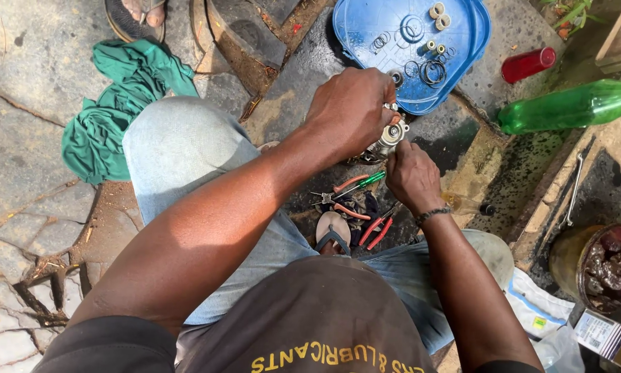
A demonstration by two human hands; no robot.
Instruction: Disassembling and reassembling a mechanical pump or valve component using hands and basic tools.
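Mid-way through work on a small metal mechanical part (pixel 388 138), held up over the stone ground between the knees, just below the near rim of the blue tray (pixel 478 41). Left hand (pixel 352 110) clenched over the part from above, fingers wrapped round its upper end, steadying it. Right hand (pixel 412 176) pinched tight at the part's lower side, fingertips pressed against the metal; whether a small piece or tool sits between them, cannot tell. Judged as a fitting or loosening step on the part, with the body gripped firm and the fine work done from below. Next move seemingly calling for a steady hold from the left and a careful twist or pull from the right, with little room between the two.

On the tray: loose rings and small rollers (pixel 431 69). On the ground under the hands: red-handled pliers (pixel 378 229) and a green-handled screwdriver (pixel 367 180). Off to the right: a green bottle (pixel 573 105), a red can (pixel 528 63), a jar of dark grease (pixel 611 266).
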